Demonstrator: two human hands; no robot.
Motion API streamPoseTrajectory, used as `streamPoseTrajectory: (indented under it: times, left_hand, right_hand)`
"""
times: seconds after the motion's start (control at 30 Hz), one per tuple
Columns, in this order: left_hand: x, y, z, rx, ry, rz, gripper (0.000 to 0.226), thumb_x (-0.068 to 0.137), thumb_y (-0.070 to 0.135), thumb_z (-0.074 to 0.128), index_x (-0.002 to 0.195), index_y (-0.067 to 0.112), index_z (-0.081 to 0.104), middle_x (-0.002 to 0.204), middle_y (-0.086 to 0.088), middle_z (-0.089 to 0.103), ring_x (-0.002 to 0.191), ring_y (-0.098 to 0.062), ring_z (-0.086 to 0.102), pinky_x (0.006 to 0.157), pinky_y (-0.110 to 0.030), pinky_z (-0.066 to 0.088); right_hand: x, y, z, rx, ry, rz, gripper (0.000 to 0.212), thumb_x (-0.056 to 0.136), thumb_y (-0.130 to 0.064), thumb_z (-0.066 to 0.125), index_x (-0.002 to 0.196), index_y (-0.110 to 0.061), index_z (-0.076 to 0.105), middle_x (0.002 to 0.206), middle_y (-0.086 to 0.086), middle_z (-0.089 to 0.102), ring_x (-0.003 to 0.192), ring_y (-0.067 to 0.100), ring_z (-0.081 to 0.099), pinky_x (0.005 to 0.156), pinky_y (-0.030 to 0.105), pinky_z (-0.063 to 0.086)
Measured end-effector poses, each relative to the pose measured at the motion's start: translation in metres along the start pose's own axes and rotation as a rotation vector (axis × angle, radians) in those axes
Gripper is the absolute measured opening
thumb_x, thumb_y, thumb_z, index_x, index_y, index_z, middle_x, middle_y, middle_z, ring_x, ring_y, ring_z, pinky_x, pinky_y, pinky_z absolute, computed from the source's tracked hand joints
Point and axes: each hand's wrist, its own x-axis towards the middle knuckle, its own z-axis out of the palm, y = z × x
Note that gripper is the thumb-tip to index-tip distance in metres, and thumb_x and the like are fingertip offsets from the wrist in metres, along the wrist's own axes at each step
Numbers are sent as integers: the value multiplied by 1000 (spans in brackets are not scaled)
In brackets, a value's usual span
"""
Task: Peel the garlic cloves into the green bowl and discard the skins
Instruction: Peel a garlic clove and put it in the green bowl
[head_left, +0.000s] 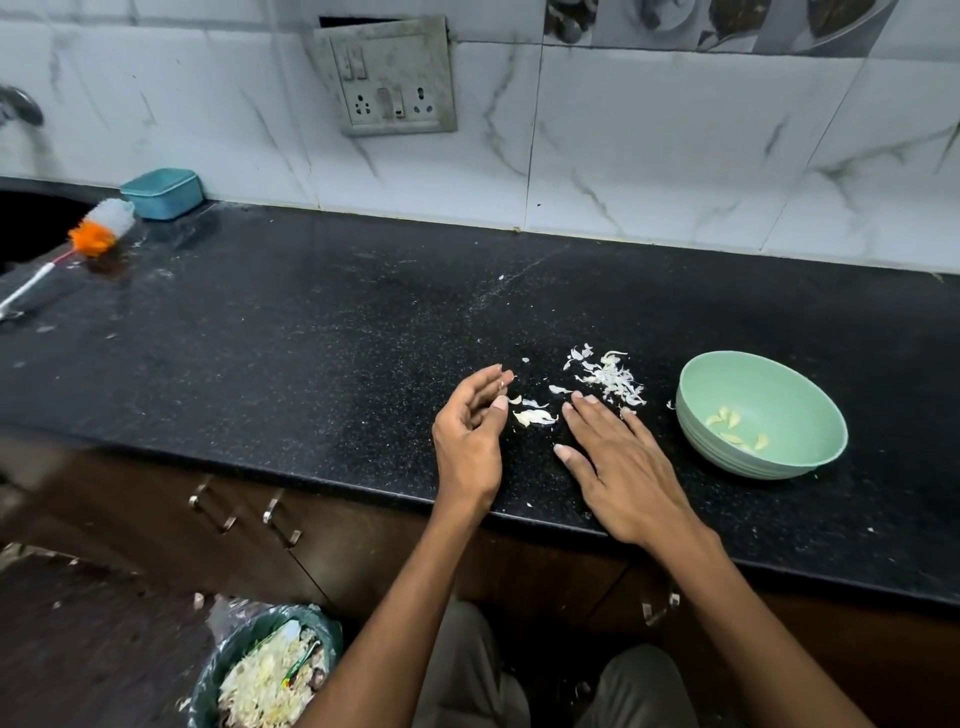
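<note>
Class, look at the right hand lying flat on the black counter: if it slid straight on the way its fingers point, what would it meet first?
Most likely the pile of garlic skins. The right hand rests flat with its fingertips aimed up and slightly left, almost at the pile's near edge. The green bowl sits off to the right, outside that line.

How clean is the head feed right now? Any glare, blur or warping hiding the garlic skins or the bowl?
Head view: the skins and green bowl are sharp and evenly lit; the black counter shows only a faint sheen near the duster; wide-angle warping bends the counter edge and wall tiles; the far-left edge is blurred; the bin below sits in dimmer light.
</note>
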Motion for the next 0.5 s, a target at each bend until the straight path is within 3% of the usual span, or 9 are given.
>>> streamPoseTrajectory:
  times: [0.1,0.2,0.3,0.37,0.5]
  left_hand:
    - [2,0,-1,6,3,4,35,97,-7,57,128,6,65,121,-5,73,119,-14,66,101,-25,51]
    - [0,0,-1,11,2,-7,36,95,-8,58,127,7,66,121,-5,73,118,-13,67,102,-26,50]
    - [1,-1,0,20,6,-18,38,93,-11,58,126,7,67,120,-4,73,117,-13,67,101,-27,51]
    - [2,-1,0,32,9,-19,38,92,-11,59,124,7,68,118,-4,74,116,-13,68,100,-27,51]
    - [1,-2,0,69,8,-17,38,90,-11,60,122,8,70,115,-2,75,113,-12,69,97,-26,53]
  right_hand:
    - [13,2,2,15,45,51,68,106,-59,19,163,-22,22,170,-5,15,157,8,9,127,34,1]
    - [30,8,2,73,178,118,55,108,-43,42,152,-11,47,161,7,39,151,25,33,125,40,21]
    - [44,11,1,122,489,67,19,94,-11,67,112,-7,72,114,8,67,106,32,60,94,42,47]
    - [51,11,0,165,575,59,10,84,-2,73,92,-7,72,92,5,63,88,27,58,79,39,50]
    - [64,8,0,242,541,101,10,80,-1,73,83,-10,68,84,3,61,79,23,58,71,35,51]
